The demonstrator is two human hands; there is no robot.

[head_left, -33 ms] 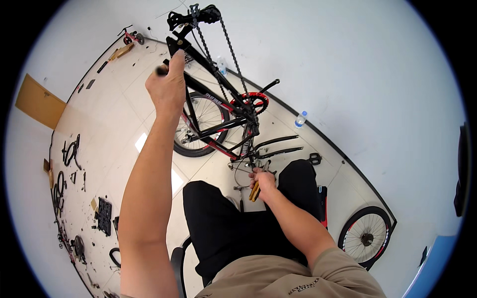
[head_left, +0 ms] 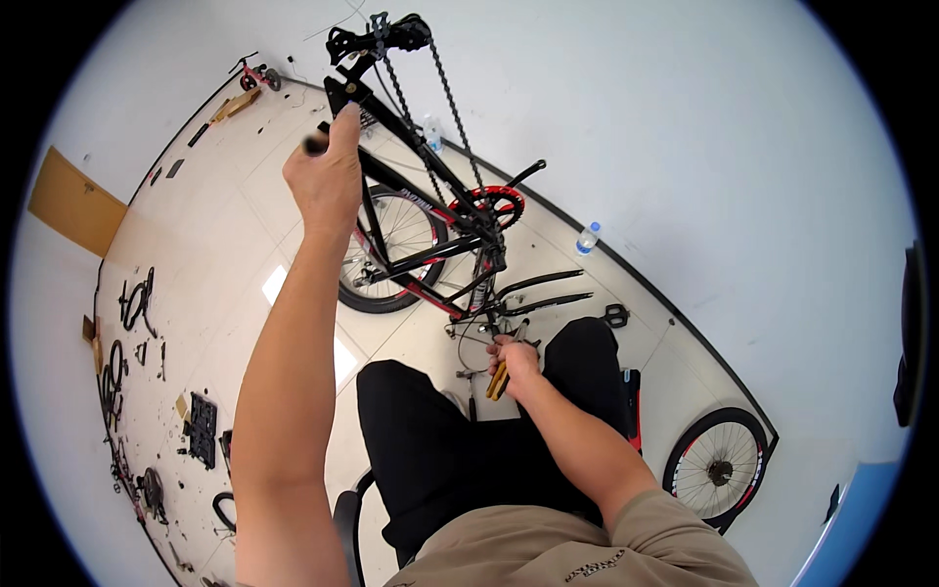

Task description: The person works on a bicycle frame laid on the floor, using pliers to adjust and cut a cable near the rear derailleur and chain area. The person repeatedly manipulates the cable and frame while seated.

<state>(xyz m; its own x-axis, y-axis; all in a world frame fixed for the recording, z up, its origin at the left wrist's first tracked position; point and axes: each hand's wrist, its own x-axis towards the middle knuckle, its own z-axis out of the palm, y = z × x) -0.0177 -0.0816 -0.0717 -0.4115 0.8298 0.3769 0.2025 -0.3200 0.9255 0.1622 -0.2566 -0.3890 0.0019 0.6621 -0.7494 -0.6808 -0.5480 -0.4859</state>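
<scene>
A black and red bicycle frame [head_left: 430, 262] stands tilted in front of me, its rear end raised toward the top. My left hand [head_left: 326, 181] is closed around a black tube of it, high up with the arm stretched out. The chain [head_left: 455, 112] hangs from the rear derailleur [head_left: 386, 37] down to the red and black chainring [head_left: 494, 208]. Low between my knees, my right hand [head_left: 516, 364] is closed on pliers [head_left: 499, 380] with yellow and black handles. Their jaws are beside thin cables and the frame's lower front end, partly hidden by my fingers.
One wheel [head_left: 440, 245] lies behind the frame; another [head_left: 675, 479] leans at the right wall. Bottles [head_left: 587, 238] stand along the wall. A pedal [head_left: 615, 315] lies by my right knee. To the left are a black tool case [head_left: 202, 430] and scattered bicycle parts [head_left: 137, 298].
The whole view has shifted slightly, so things sit a little further left. Both hands keep their holds on the frame and the pliers.
</scene>
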